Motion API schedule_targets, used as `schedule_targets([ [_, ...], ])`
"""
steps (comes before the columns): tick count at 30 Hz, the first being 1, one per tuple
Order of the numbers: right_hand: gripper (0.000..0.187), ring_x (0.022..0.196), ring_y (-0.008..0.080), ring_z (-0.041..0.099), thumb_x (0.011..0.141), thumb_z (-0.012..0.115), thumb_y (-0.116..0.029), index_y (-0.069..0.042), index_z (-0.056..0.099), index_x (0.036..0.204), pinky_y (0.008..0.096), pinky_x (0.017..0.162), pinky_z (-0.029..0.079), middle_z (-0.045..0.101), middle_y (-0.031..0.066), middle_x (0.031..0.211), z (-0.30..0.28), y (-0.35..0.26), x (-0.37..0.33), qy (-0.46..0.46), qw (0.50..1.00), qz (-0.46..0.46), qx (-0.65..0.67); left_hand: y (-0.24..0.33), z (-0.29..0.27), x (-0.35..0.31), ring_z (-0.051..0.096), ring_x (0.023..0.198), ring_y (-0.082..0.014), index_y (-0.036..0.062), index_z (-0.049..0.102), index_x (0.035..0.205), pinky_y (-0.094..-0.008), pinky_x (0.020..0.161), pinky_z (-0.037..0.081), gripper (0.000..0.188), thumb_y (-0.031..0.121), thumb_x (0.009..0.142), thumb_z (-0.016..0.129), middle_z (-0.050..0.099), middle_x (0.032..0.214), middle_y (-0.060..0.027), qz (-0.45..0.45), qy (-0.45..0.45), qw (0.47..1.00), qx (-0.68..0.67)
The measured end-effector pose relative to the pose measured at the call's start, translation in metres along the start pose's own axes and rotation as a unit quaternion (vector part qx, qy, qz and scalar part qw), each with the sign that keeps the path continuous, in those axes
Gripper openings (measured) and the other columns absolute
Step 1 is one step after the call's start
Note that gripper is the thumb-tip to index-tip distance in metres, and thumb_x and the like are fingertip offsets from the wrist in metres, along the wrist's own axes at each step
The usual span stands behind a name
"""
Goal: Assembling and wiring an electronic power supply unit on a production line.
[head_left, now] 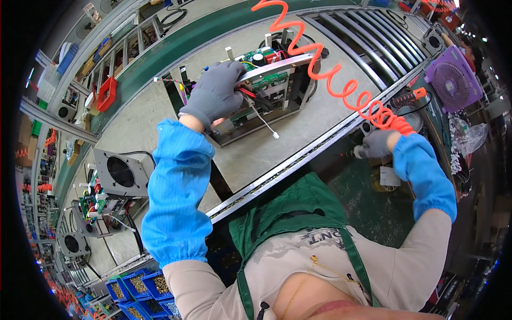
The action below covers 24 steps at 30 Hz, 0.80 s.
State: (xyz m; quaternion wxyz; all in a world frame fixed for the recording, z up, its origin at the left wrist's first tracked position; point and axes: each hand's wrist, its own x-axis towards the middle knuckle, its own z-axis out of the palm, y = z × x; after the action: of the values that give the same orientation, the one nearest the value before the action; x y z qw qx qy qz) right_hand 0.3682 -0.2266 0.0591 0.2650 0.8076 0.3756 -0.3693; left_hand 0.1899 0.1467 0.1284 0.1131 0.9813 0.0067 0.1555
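Note:
My left hand [217, 89], in a grey glove, closes over the upper edge of a metal chassis [250, 130] packed with green circuit boards. The chassis stands tilted on the worktable, and a short white-plugged cable [265, 124] hangs from its side near my fingers. My right hand [375, 145], also gloved in grey, is closed off to the right, beyond the table's near rail. From its fist a thin-tipped tool [349, 154] pokes out to the left; the grip hides most of it. A coiled orange hose [368, 104] runs down to that wrist.
At left, a grey unit with a round black fan [120, 170] stands beside exposed boards. Blue bins [137, 285] of small parts sit lower left. A roller conveyor [368, 40] lies at far right, near a purple fan [452, 79]. The metal rail [288, 165] edges the table.

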Motion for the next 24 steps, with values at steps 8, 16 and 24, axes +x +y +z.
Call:
schedule_targets([
  [8,0.029,0.103,0.0307,0.063,0.081,0.057,-0.022,-0.010,0.070,0.104,0.0397,0.085,0.052,0.065,0.0160,0.111,0.016,0.050,0.146,-0.001,0.984,-0.047,-0.174,-0.011,-0.028,-0.037,0.059,0.089,-0.0162,0.0031,0.060,0.111,-0.0297,0.080,0.048,0.037,0.021,0.081,0.070,0.064,0.105,-0.0082,-0.121,0.257,0.926,-0.247],
  [16,0.035,0.099,0.0369,0.062,0.082,0.056,-0.029,-0.005,0.068,0.105,0.0437,0.085,0.050,0.067,0.0199,0.101,-0.009,0.021,0.102,0.016,0.994,0.007,-0.104,0.022,-0.010,-0.042,0.056,0.099,-0.0311,0.0074,0.062,0.106,-0.0404,0.087,0.046,0.031,0.014,0.077,0.068,0.060,0.106,-0.0136,-0.024,0.264,0.964,0.014],
  [24,0.050,0.097,0.0229,0.062,0.087,0.058,-0.015,-0.010,0.042,0.134,0.0335,0.075,0.055,0.056,0.0092,0.117,-0.077,-0.018,0.044,0.608,0.328,-0.193,0.697,0.015,0.022,-0.067,0.050,0.109,-0.0366,0.0069,0.057,0.116,-0.0427,0.094,0.042,0.041,0.019,0.078,0.068,0.056,0.115,-0.0171,-0.167,0.328,0.930,0.012],
])
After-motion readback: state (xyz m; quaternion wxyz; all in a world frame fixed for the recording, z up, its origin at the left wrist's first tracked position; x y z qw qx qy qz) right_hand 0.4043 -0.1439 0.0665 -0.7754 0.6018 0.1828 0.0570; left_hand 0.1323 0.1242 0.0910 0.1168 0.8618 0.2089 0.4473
